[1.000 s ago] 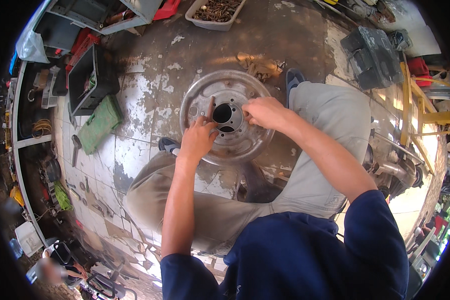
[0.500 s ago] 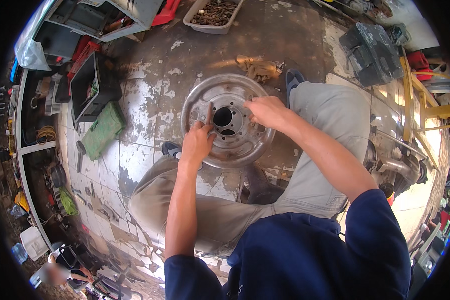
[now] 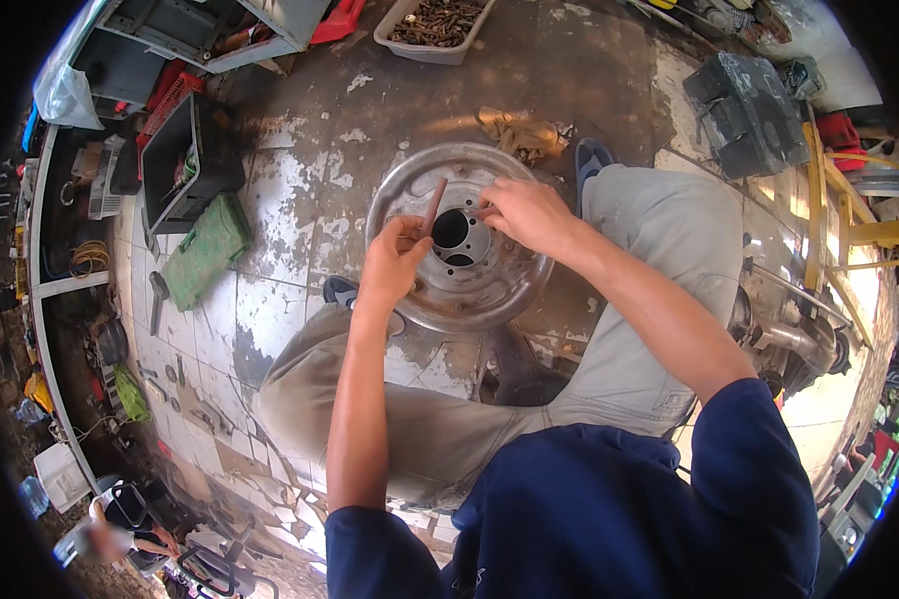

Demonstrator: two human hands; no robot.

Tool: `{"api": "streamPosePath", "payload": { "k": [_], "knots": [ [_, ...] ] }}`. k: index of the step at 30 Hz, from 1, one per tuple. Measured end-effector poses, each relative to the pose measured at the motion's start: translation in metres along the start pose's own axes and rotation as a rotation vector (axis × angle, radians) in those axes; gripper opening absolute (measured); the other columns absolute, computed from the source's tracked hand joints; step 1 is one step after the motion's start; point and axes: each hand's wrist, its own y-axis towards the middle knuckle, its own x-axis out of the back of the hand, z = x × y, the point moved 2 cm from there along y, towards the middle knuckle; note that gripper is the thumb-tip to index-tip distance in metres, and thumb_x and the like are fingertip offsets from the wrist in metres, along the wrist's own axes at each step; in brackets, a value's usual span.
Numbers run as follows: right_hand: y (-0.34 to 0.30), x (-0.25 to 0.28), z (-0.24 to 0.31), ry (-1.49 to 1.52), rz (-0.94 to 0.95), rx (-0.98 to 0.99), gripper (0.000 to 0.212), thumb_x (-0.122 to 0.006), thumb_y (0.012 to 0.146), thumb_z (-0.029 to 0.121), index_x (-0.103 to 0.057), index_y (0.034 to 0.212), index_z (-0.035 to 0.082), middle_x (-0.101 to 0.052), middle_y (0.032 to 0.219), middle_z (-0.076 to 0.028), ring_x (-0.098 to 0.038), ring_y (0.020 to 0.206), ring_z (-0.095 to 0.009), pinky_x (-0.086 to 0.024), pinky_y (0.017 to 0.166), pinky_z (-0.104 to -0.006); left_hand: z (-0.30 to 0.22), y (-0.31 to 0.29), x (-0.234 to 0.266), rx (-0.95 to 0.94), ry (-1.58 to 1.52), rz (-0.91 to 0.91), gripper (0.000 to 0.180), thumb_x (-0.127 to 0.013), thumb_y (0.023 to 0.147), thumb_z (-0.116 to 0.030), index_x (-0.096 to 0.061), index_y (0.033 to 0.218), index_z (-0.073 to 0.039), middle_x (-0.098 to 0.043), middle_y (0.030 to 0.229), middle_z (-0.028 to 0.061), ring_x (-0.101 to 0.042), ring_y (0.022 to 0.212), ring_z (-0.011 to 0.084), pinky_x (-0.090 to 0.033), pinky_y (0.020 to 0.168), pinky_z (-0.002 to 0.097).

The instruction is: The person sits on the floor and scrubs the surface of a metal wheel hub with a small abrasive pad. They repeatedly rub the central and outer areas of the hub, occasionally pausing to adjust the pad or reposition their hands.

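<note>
A worn grey steel wheel rim [image 3: 469,311] lies flat on the floor between my legs, with a dark centre hole and a ring of small bolt holes. My left hand [image 3: 394,258] is closed around the lower end of a narrow reddish-brown strip [image 3: 436,203], which tilts up over the left side of the hub. Whether it is a rod or a folded sheet I cannot tell. Just right of the centre hole, my right hand [image 3: 521,212] has its fingertips pinched together over the hub. Whatever sits between them is too small to make out.
A crumpled tan rag [image 3: 517,136] lies beyond the rim. Farther off stands a grey tub [image 3: 432,52] of rusty bolts. Leftward are a black crate [image 3: 192,165], a green case [image 3: 206,252] and a hammer [image 3: 158,301]. A dark toolbox [image 3: 747,115] stands at the right.
My left hand has raised the strip a little and leaned its top to the right. My right hand has come left, closer to the centre hole. The rim stays in place.
</note>
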Motion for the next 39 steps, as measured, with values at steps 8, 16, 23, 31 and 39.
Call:
{"api": "streamPosePath", "payload": {
  "k": [8,16,23,31,39],
  "knots": [
    [-0.005,-0.006,0.002,-0.179,0.013,0.037,0.029,-0.071,0.085,0.019,-0.067,0.110,0.005,-0.069,0.100,-0.013,-0.066,0.094,-0.033,-0.052,0.083,-0.0424,-0.003,-0.006,-0.008,0.058,-0.209,0.157,0.020,-0.070,0.090,-0.007,-0.061,0.106,0.000,-0.068,0.093,0.0036,-0.062,0.088,0.0102,-0.048,0.081,0.0252],
    [0.010,0.012,0.037,0.705,0.189,-0.090,0.029,-0.072,0.087,0.021,-0.068,0.105,0.000,-0.072,0.099,-0.016,-0.069,0.090,-0.025,-0.051,0.081,-0.0370,-0.016,-0.010,-0.011,0.077,-0.263,0.193,0.021,-0.072,0.089,-0.008,-0.060,0.104,-0.001,-0.067,0.091,0.0024,-0.061,0.084,0.0088,-0.047,0.077,0.0238],
    [0.010,0.012,0.039,0.660,0.227,-0.098,0.020,-0.071,0.088,0.016,-0.068,0.101,0.000,-0.072,0.094,-0.011,-0.066,0.087,-0.019,-0.049,0.080,-0.0335,-0.020,-0.010,-0.008,0.009,-0.158,0.210,0.028,-0.069,0.091,-0.009,-0.059,0.116,0.000,-0.067,0.102,0.0059,-0.061,0.096,0.0121,-0.047,0.086,0.0281],
    [0.009,0.010,0.033,0.533,0.232,-0.037,0.022,-0.073,0.085,0.016,-0.068,0.098,-0.001,-0.073,0.093,-0.015,-0.068,0.085,-0.024,-0.049,0.078,-0.0346,-0.026,-0.015,-0.006,0.028,-0.406,0.222,0.028,-0.056,0.098,-0.007,-0.061,0.124,0.002,-0.066,0.120,0.0079,-0.061,0.113,0.0171,-0.044,0.102,0.0334],
    [0.008,0.008,0.032,0.525,0.152,-0.079,0.024,-0.075,0.081,0.021,-0.070,0.093,0.001,-0.071,0.084,-0.016,-0.068,0.079,-0.027,-0.049,0.071,-0.0378,-0.021,-0.009,-0.009,0.077,-0.411,0.093,0.018,-0.062,0.096,-0.009,-0.066,0.109,0.002,-0.071,0.102,0.0097,-0.065,0.096,0.0154,-0.049,0.089,0.0288]
  ]
}}
